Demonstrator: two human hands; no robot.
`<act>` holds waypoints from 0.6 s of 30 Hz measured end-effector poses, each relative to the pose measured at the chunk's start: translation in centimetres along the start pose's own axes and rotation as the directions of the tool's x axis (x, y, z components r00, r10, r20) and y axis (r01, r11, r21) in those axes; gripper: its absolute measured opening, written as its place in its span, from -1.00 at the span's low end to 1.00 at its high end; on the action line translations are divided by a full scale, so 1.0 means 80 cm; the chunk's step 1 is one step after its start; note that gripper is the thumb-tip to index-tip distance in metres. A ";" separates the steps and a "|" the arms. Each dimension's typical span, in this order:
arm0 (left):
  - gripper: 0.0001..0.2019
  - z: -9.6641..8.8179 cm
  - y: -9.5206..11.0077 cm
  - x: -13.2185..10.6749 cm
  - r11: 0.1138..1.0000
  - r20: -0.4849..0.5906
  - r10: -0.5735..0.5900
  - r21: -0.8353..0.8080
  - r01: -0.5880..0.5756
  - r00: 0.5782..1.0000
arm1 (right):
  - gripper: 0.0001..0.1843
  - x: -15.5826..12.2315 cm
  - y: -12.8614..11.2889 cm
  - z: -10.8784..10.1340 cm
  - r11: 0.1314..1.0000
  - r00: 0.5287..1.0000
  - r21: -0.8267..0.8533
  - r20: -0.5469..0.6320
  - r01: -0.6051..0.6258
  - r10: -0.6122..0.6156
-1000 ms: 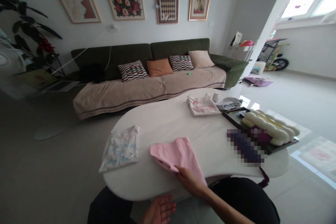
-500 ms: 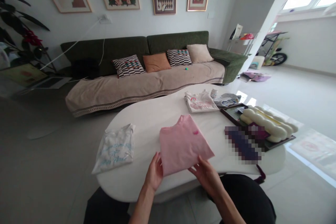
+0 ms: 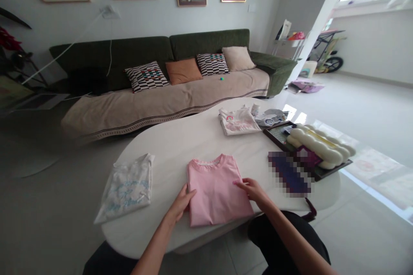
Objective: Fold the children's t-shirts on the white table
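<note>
A folded pink T-shirt (image 3: 216, 193) lies flat on the white oval table (image 3: 167, 146), its collar pointing away from me. My left hand (image 3: 182, 203) touches the shirt's left edge, fingers flat and not gripping. My right hand (image 3: 253, 191) rests its fingertips on the shirt's right side. To the left lies a folded white shirt with blue lettering (image 3: 127, 191), nearest my left hand. A folded white shirt with a rainbow print (image 3: 238, 121) sits farther back.
A crumpled pale garment (image 3: 270, 117) lies behind the table's right side. A dark tray (image 3: 277, 133) holds a white lumpy cushion (image 3: 322, 144), and a blurred-out item (image 3: 288, 174) lies beside it. A green sofa (image 3: 161, 62) stands beyond the table.
The pink shirt has dropped from my hands onto the table and lies flat and squared, collar away from me. My hands have let go and moved to its sides. The view has tilted slightly.
</note>
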State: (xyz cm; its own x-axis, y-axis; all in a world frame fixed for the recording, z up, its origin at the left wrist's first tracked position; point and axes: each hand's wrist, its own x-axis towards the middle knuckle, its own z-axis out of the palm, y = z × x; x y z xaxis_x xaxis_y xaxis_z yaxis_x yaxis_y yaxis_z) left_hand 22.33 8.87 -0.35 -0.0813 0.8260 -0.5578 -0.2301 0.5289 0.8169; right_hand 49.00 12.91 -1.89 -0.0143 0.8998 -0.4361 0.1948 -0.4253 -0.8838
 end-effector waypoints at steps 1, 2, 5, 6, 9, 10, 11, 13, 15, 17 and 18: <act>-0.45 0.002 0.004 0.002 0.999 0.012 0.028 0.019 -0.028 1.000 | -0.71 0.006 -0.002 0.007 0.994 0.999 -0.098 -0.004 0.042 -0.042; -0.43 0.003 0.007 0.003 0.998 0.038 0.045 0.030 -0.047 0.998 | -0.74 0.011 -0.003 0.013 0.979 0.995 -0.181 0.002 0.095 -0.096; -0.38 0.011 0.018 0.011 0.999 0.137 0.041 0.004 -0.042 0.990 | -0.71 0.022 -0.006 0.015 0.923 0.966 -0.284 0.061 0.258 -0.251; -0.37 0.017 0.024 0.016 0.999 0.161 0.041 -0.020 -0.038 0.986 | -0.69 0.026 -0.011 0.009 0.916 0.958 -0.280 0.081 0.287 -0.276; -0.30 0.048 0.059 0.042 0.994 0.238 0.091 -0.080 -0.074 0.967 | -0.65 0.052 -0.044 -0.029 0.896 0.929 -0.244 0.093 0.371 -0.359; -0.28 0.065 0.076 0.057 0.990 0.263 0.131 -0.089 -0.111 0.956 | -0.64 0.067 -0.062 -0.047 0.886 0.918 -0.240 0.081 0.396 -0.388; -0.26 0.084 0.095 0.075 0.982 0.288 0.183 -0.095 -0.162 0.940 | -0.62 0.084 -0.083 -0.065 0.876 0.908 -0.242 0.062 0.416 -0.414; -0.25 0.127 0.137 0.119 0.954 0.333 0.300 -0.106 -0.280 0.894 | -0.56 0.125 -0.130 -0.105 0.858 0.890 -0.264 0.003 0.441 -0.457; -0.27 0.173 0.176 0.173 0.916 0.368 0.400 -0.114 -0.386 0.839 | -0.52 0.173 -0.174 -0.142 0.826 0.858 -0.331 -0.082 0.456 -0.507; -0.31 0.216 0.205 0.233 0.887 0.385 0.454 -0.109 -0.449 0.804 | -0.51 0.224 -0.207 -0.173 0.787 0.822 -0.447 -0.173 0.426 -0.543; -0.33 0.235 0.212 0.262 0.884 0.366 0.458 -0.086 -0.460 0.811 | -0.50 0.250 -0.216 -0.185 0.760 0.805 -0.524 -0.214 0.384 -0.554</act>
State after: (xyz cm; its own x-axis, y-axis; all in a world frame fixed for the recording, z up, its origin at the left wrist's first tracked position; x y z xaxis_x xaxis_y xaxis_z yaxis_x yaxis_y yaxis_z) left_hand 34.95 38.87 4.58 0.1833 0.9828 -0.0246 -0.2492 0.0706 0.9659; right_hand 59.86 39.66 7.17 0.0901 0.9805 0.1746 0.6567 0.0733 -0.7506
